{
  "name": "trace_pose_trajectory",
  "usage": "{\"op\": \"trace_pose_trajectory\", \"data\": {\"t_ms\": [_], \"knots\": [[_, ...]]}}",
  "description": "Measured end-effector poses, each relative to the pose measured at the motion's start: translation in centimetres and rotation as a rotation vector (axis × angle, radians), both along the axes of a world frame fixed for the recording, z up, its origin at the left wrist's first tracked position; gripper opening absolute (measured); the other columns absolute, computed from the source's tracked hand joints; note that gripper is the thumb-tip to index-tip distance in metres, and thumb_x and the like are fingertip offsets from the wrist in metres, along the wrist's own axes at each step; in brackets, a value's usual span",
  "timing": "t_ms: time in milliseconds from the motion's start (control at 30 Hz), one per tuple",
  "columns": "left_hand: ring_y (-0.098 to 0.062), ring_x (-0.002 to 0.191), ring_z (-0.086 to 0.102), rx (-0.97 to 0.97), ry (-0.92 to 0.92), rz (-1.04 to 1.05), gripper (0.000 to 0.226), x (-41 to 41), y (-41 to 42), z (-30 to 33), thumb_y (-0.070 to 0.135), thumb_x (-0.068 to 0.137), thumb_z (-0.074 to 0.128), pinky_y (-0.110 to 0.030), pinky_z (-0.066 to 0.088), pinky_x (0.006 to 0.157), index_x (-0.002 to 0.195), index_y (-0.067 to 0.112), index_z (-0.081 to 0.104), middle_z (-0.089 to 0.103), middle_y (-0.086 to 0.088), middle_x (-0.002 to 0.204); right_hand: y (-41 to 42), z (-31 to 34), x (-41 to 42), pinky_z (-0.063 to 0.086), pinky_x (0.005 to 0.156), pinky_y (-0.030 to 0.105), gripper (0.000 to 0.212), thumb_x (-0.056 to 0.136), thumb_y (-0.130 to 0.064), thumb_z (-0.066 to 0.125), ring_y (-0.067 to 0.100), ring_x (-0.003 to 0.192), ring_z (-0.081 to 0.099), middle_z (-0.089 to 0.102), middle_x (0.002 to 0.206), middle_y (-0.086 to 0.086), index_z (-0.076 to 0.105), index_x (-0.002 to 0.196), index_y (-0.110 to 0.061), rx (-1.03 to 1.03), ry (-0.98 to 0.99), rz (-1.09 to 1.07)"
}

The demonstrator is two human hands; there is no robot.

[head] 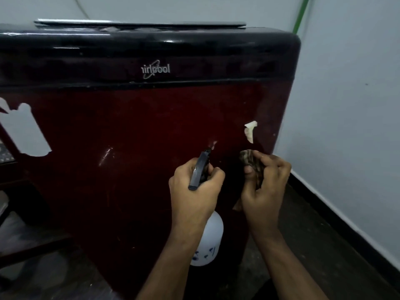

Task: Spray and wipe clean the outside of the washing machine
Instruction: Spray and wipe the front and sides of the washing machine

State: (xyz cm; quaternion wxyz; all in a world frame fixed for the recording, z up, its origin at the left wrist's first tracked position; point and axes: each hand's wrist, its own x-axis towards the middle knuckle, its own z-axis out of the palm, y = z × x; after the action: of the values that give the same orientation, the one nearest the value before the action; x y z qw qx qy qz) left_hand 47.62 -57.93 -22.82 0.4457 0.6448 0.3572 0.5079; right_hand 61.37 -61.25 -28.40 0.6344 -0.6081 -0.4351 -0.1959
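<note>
Head view: the dark red washer (151,131) fills the frame, its front panel just ahead of both hands. The left hand (194,191) grips a white spray bottle (207,241), nozzle at the panel. The right hand (264,187), just beside it, clutches a bunched cloth (251,159) near the panel.

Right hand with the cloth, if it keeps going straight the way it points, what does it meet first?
Probably the washing machine's dark red front panel: the right hand holds the cloth toward it, just below a torn sticker. Depth is unclear.
</note>
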Motion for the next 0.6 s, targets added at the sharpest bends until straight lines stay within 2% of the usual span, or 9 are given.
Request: {"op": "trace_pose_trajectory", "data": {"t_ms": [133,300,367,467,600], "knots": [[-0.013,0.050,0.040,-0.021,0.008,0.007,0.022,1.8,-1.2,-0.8,0.008,0.084,0.071,-0.022,0.035,0.045,0.070,0.001,0.055,0.046,0.002,0.054,-0.4,0.3,1.3,0.042,0.095,0.020,0.028,0.099,-0.004,0.058,0.011,0.112,0.049,0.044,0.121,0.009,0.053,0.127,-0.003,0.062,0.089,0.004],[-0.015,0.052,0.048,-0.018,-0.002,-0.085,0.026,2.8,-1.4,-0.5,0.010,0.088,0.071,-0.032,0.044,0.052,0.067,0.015,0.057,0.051,0.004,0.056,0.1,2.0,2.7,0.045,0.097,0.022,0.035,0.101,-0.007,0.057,0.014,0.115,0.050,0.043,0.125,0.006,0.048,0.134,-0.005,0.126,0.143,-0.012],[-0.012,0.053,0.050,0.010,0.002,-0.114,0.027,3.1,-1.3,0.0,0.010,0.089,0.072,-0.031,0.046,0.054,0.067,0.018,0.058,0.053,0.006,0.056,0.9,3.0,3.2,0.045,0.098,0.022,0.038,0.101,-0.009,0.056,0.019,0.118,0.049,0.042,0.127,0.008,0.050,0.139,-0.011,0.127,0.109,-0.025],[-0.011,0.053,0.053,0.035,0.005,-0.129,0.026,3.4,-1.0,0.1,0.008,0.089,0.072,-0.031,0.046,0.055,0.069,0.018,0.059,0.055,0.008,0.057,2.3,3.1,3.1,0.045,0.095,0.033,0.039,0.099,-0.011,0.061,0.021,0.118,0.043,0.042,0.127,0.007,0.058,0.137,-0.022,0.031,-0.008,-0.074],[-0.026,0.056,0.056,0.059,0.003,-0.137,0.021,3.9,-0.8,-0.7,0.010,0.092,0.072,-0.045,0.050,0.055,0.074,0.016,0.063,0.060,-0.003,0.063,1.8,-1.2,2.8,0.048,0.088,0.037,0.039,0.094,-0.013,0.072,0.027,0.116,0.044,0.048,0.129,0.008,0.066,0.131,-0.021,-0.129,-0.239,-0.083]]}}
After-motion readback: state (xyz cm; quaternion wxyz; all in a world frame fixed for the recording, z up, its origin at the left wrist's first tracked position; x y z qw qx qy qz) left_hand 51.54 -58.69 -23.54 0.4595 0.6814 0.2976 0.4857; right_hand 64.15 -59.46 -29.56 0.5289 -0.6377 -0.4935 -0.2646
